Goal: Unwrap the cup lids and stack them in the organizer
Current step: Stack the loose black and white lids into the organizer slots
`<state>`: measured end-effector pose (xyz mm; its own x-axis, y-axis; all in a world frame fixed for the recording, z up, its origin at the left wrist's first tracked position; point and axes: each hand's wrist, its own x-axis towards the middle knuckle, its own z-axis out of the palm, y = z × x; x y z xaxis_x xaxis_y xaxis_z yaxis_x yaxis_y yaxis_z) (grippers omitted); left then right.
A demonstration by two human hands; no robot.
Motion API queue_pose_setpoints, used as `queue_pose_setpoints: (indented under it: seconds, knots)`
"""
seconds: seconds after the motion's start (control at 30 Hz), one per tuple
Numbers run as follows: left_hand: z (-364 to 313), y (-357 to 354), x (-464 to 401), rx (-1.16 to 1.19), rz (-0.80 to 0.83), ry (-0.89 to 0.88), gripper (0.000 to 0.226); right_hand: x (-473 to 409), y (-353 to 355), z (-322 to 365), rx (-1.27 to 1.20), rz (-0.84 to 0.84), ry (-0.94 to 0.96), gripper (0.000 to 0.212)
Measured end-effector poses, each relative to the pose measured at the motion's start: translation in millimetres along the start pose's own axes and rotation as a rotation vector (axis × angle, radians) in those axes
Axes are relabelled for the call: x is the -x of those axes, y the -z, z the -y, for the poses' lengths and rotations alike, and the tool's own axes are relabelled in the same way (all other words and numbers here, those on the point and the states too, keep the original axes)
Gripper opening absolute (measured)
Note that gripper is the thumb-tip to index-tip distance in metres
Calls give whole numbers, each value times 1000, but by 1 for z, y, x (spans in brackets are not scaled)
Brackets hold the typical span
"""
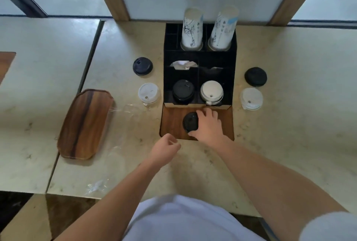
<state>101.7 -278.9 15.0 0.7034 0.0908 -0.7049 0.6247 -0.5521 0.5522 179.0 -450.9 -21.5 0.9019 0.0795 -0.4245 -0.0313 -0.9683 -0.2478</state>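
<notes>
Bare forearms outstretched, left hand (166, 148) loosely curled and empty, right hand (208, 124) clasped around black lid (190, 121).

black lid (190, 121), black organizer (200, 61)
</notes>
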Motion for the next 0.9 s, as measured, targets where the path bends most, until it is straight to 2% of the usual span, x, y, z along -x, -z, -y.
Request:
queue_pose_setpoints:
  seconds: [0.17,0.23,0.33,0.4,0.53,0.6,0.67,0.73,0.83,0.9]
  knots:
    - [-8,1,-5,234,1,133,22,1,-7,-2,-120,-40,10,91]
    - [-11,5,-6,449,39,215,31,11,1,-3,-286,-4,64,91]
    - [-15,17,-9,806,183,331,51,37,31,-5,-500,110,263,81]
    - [-16,25,-10,903,421,315,70,54,52,-6,-483,153,448,71]
    - [-18,34,-8,953,1094,223,102,76,86,-2,-275,197,717,83]
    - [-21,35,-4,983,1259,207,110,80,96,-2,-118,134,822,84]
    - [-23,32,1,967,1234,173,113,80,102,-5,29,74,900,81]
    - [-26,28,9,937,1084,106,106,80,103,-9,48,98,889,83]
    - [-35,18,23,1013,870,43,95,80,98,-12,-263,229,746,89]
    - [-44,11,32,1150,748,20,90,84,93,-11,-493,240,574,97]
